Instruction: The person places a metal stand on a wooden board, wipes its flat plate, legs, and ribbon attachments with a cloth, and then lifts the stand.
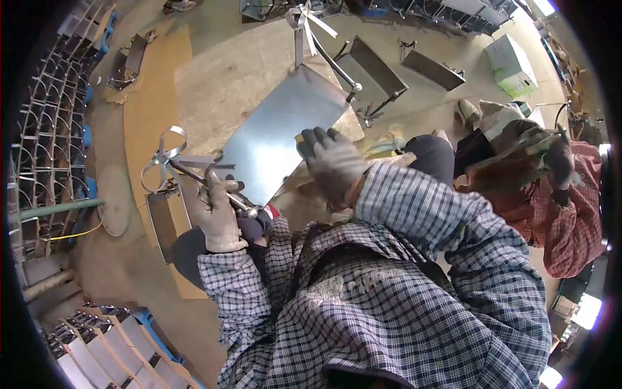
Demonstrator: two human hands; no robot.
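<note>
A smooth metal sheet (pixel 275 123) lies tilted in front of me on a worn board (pixel 217 91). Curved metal rods with ball ends and curled metal strips (pixel 170 155) join its two ends. My left hand (pixel 221 217), in a pale glove, is closed around the near metal rod (pixel 189 172), close to its ball end. My right hand (pixel 334 162), in a grey glove with darker fingertips, is over the sheet's right edge, fingers stretched and apart. A small yellow patch shows at its fingertips; what it is I cannot make out.
Similar metal pieces (pixel 433 69) lie on the floor ahead and to the left. Racks of curved metal parts (pixel 55 123) stand at left, stacked panels (pixel 120 347) at lower left. A co-worker in a red checked sleeve (pixel 576 240) sits at right, near a white box (pixel 510 65).
</note>
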